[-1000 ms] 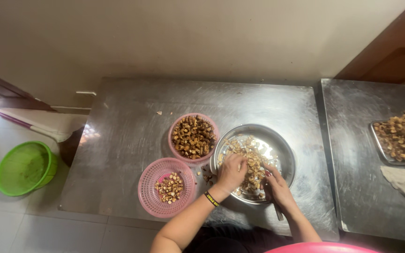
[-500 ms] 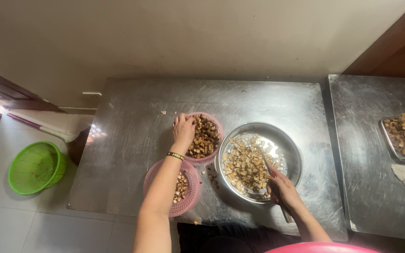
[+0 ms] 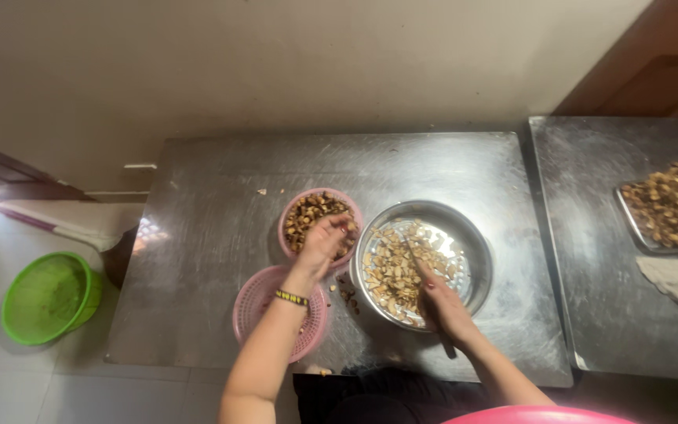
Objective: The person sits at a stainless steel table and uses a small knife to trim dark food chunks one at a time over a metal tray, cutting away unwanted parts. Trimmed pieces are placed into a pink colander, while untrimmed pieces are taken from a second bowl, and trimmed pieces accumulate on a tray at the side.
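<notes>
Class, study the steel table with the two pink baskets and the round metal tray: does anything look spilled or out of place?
Yes. A few brown pieces lie loose on the steel table, between the nearer pink basket and the round metal tray, outside any container. A small scrap also sits alone toward the table's far side.

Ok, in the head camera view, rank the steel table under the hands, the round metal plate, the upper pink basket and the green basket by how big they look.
1. Steel table, by far.
2. Round metal plate.
3. Green basket and upper pink basket look about alike; the green one sits lower on the floor, farther from the camera, so I won't rank them.
</notes>
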